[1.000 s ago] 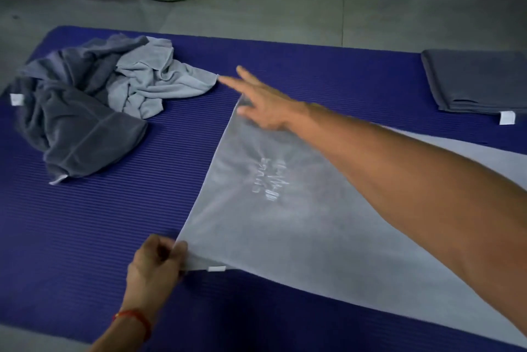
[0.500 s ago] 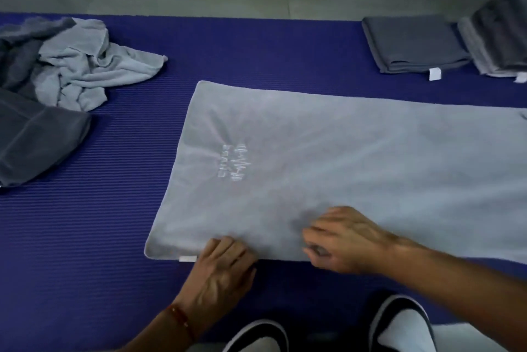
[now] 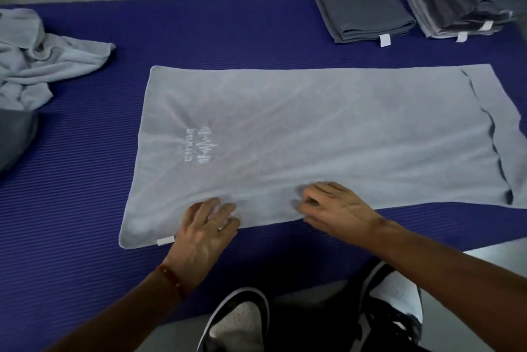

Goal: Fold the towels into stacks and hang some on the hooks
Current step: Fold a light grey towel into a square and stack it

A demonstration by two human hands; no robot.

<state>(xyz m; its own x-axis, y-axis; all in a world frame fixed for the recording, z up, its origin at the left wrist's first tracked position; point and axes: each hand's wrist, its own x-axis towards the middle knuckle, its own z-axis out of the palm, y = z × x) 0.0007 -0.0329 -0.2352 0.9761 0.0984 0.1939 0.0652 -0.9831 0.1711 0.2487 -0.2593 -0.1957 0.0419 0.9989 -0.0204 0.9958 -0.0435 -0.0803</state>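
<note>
A light grey towel [image 3: 313, 123] with a white embroidered logo lies spread flat on the blue mat [image 3: 71, 209]. Its right end is folded over in a narrow flap. My left hand [image 3: 208, 226] lies palm down on the towel's near edge, fingers fairly straight, beside a small white tag. A little to the right, my right hand [image 3: 333, 206] rests on the same edge. Its fingers are bent onto the cloth with the thumb at the hem, pinching the edge.
Crumpled light grey towels [image 3: 42, 66] and a dark grey one [image 3: 14, 138] lie at the mat's left. A folded dark grey towel [image 3: 362, 9] and a stack of folded towels [image 3: 462, 1] sit at the back right. My shoes [image 3: 239, 320] stand below the mat's near edge.
My right hand came back from the towel's far left corner to its near edge. My left hand let go of the near corner and lies flat on the edge. The view shifted right.
</note>
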